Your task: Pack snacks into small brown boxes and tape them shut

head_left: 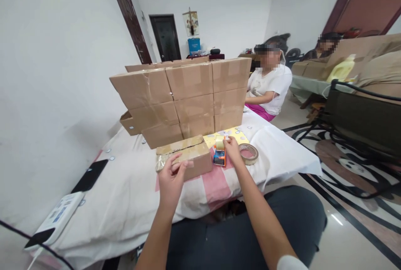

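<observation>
A small cardboard box [196, 163] lies on the cloth-covered table in front of me, a dark gap running along its top. Shiny clear tape [161, 162] hangs at its left end. My left hand [171, 178] is at the box's front left, fingers curled in close to the thumb; what they pinch, if anything, I cannot make out. To the right of the box, my right hand [233, 151] grips an orange and blue tape dispenser [219, 153] with a clear roll in it. A loose roll of tape [250, 154] lies just right of that hand.
Stacked closed cartons [191, 99] form a wall behind the box. An open carton [128, 124] stands at their left. A black flat object [90, 176] and a white device [59, 215] lie at the left edge. A person [271, 82] sits beyond the table; another is farther right.
</observation>
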{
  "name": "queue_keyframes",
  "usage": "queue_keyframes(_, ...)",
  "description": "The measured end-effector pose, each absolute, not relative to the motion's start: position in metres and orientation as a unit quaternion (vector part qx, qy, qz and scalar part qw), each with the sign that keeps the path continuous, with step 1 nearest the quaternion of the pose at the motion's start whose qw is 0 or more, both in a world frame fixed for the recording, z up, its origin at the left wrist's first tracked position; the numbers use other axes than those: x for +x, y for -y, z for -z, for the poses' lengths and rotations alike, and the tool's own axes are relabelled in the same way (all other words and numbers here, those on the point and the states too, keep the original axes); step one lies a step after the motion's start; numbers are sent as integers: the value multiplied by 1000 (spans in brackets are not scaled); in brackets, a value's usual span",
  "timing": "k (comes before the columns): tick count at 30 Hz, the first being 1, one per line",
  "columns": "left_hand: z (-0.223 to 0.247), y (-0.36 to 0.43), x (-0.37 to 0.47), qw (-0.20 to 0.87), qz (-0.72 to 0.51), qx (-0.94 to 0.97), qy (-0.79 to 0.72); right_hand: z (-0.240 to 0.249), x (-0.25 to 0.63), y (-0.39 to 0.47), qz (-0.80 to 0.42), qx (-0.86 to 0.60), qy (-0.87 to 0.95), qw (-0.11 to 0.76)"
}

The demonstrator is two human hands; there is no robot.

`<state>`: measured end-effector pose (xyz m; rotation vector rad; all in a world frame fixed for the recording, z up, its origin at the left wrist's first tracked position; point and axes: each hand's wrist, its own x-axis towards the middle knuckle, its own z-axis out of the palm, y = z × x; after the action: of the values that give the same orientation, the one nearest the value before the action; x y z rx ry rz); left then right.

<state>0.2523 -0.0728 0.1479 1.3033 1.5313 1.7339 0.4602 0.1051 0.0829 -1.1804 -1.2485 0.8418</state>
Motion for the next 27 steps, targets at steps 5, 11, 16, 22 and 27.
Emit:
queue_keyframes(5, -148, 72, 250, 263, -655, 458, -540, -97, 458, -97, -220, -575, 590, 523)
queue_keyframes(11, -147, 74, 247, 264, -659, 456, -537, -93, 451, -93, -176, -555, 671, 459)
queue_keyframes(16, -145, 76, 253, 270, -651, 462, -538, -86, 457, -109, -192, -494, 697, 483)
queue_keyframes(22, -142, 78, 255, 283, -649, 465, -531, -75, 467, -130, -185, -499, 671, 516)
queue_keyframes(27, -141, 78, 253, 287, -650, 463, -530, -70, 465, -130, -177, -507, 686, 491)
